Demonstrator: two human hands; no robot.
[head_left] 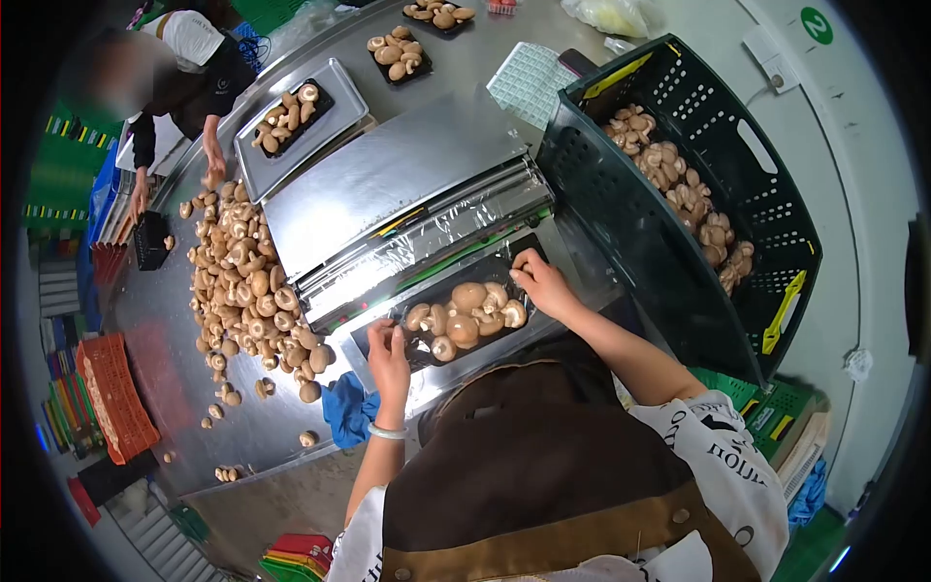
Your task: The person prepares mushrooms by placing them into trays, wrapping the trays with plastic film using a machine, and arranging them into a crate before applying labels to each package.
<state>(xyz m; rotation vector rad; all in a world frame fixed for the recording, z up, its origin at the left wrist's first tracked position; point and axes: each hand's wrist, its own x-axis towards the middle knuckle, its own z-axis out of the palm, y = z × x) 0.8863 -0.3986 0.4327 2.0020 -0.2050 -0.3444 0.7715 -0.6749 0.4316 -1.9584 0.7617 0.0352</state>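
Note:
Shiitake mushrooms (465, 328) lie in a black tray on the front plate of a metal film-wrapping machine (398, 184). Glossy clear plastic film (495, 260) stretches from the machine over and around the tray. At the tray's left end, my left hand (389, 361) is closed with the fingertips pinching the film edge. On the far right corner, my right hand (543, 283) also pinches the film between thumb and fingers. The film is transparent, so its exact edge is hard to make out.
Loose mushrooms (247, 267) are heaped left of the machine. A dark green crate (621, 204) of packed mushrooms stands right. A filled tray (291, 118) rests on the metal pan (339, 82). A blue cloth (347, 409) lies near my left wrist. A co-worker (194, 68) handles a black tray (150, 241).

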